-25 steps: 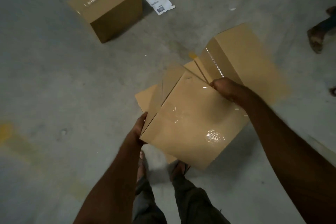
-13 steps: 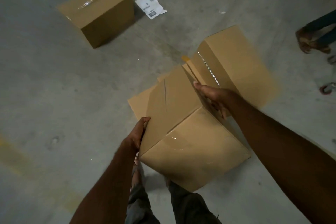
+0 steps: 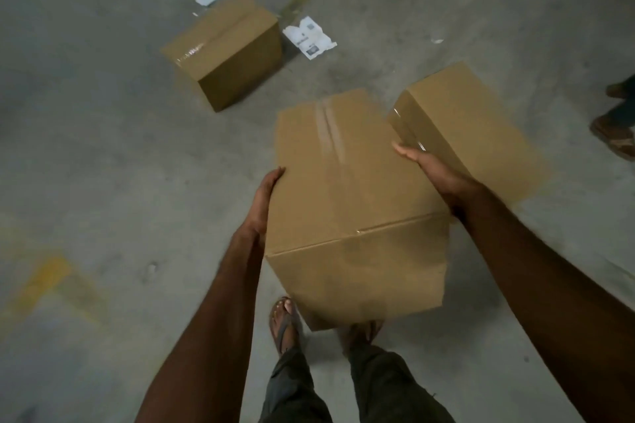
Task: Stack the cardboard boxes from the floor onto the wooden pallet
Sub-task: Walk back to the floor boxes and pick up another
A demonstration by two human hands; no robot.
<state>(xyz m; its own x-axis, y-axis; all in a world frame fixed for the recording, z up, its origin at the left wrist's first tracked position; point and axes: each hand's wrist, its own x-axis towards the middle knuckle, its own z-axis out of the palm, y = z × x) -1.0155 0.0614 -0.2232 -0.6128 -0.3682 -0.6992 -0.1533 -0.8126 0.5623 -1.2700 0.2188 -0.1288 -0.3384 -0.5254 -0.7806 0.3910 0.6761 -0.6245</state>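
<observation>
Ok, held box (image 3: 343, 189) is clamped between both palms, low over the person's feet. Left hand (image 3: 264, 203) lies flat on its left side and right hand (image 3: 433, 172) flat on its right side, fingers straight (no curl round an edge). Second box (image 3: 464, 127) sits on the concrete floor (image 3: 103, 148) just beside the right hand. Third box (image 3: 223, 48) is well apart, far left, next to a paper scrap (image 3: 309, 38).

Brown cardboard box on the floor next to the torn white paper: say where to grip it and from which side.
Probably take the brown cardboard box by its two short end walls, palms flat, low near the bottom edges, coming from its long near wall. It sits flat on the concrete floor, taped shut, with no handles or loose flaps to grab.
</observation>
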